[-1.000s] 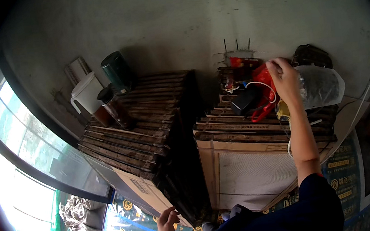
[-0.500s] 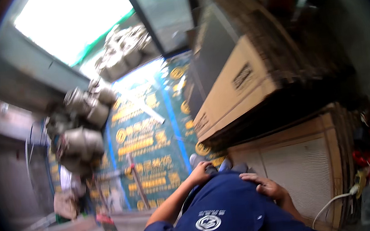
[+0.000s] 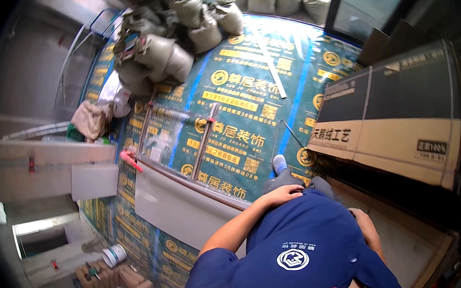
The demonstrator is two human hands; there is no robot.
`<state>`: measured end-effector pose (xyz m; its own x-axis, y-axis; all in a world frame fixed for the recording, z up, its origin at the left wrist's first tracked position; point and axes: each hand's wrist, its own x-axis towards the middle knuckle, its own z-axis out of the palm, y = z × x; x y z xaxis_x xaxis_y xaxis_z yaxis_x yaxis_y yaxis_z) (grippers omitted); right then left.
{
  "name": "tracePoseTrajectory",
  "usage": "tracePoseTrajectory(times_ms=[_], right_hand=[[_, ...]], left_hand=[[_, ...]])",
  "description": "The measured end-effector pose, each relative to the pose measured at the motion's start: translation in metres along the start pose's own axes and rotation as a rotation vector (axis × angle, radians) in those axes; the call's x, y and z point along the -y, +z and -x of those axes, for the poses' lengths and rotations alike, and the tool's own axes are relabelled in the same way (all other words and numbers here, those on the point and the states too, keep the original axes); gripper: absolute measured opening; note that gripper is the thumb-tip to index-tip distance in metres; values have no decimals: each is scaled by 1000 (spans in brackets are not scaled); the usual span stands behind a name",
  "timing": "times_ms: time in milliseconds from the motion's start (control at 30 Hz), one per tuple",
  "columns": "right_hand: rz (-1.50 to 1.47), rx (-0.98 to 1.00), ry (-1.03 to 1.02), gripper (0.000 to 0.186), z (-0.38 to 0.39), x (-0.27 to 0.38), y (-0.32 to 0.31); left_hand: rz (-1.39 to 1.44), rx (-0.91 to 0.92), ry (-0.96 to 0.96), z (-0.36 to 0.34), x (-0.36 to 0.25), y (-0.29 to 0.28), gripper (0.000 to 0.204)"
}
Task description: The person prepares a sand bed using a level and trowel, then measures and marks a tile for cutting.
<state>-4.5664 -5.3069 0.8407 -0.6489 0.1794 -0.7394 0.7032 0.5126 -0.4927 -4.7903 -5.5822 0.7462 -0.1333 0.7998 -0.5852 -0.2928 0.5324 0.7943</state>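
You had turned away from the stacked boxes to look down, and your left hand (image 3: pixel 281 195) lay flat and empty on your knee (image 3: pixel 287 178) low in the middle, while your right hand (image 3: pixel 365 225) rested open beside the big cardboard box (image 3: pixel 403 126).

Grey-green filled sacks (image 3: pixel 195 18) are heaped at the far side on blue printed floor sheeting (image 3: pixel 248 102). A large black-and-tan cardboard box (image 3: pixel 402 120) lies to the right. A small white bucket (image 3: pixel 115 254) stands near left, beside brown crumpled bags (image 3: pixel 119 285).
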Motion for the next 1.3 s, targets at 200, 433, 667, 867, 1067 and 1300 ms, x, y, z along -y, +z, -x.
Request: tracePoseTrajectory(times_ms=[200,433,667,867,1067,1300], right_hand=[[146,-111,-346,34,-54,117,-19],[279,147,-373,35,-111,202,-25],[538,299,-558,35,-168,274,-35],[580,437,-630,36,-241,332,-37],[633,396,-707,37,-330,427,-59],[585,255,-737,36,-414,519,-87]], left_hand=[[125,-206,56,42,18,-55,61],[287,-447,109,86,56,-64,57],[506,-597,103,95,78,-74,50],[702,-708,145,96,71,-109,45],[557,-862,-53,77,44,-210,55],[457,-1195,-108,83,39,-335,56]])
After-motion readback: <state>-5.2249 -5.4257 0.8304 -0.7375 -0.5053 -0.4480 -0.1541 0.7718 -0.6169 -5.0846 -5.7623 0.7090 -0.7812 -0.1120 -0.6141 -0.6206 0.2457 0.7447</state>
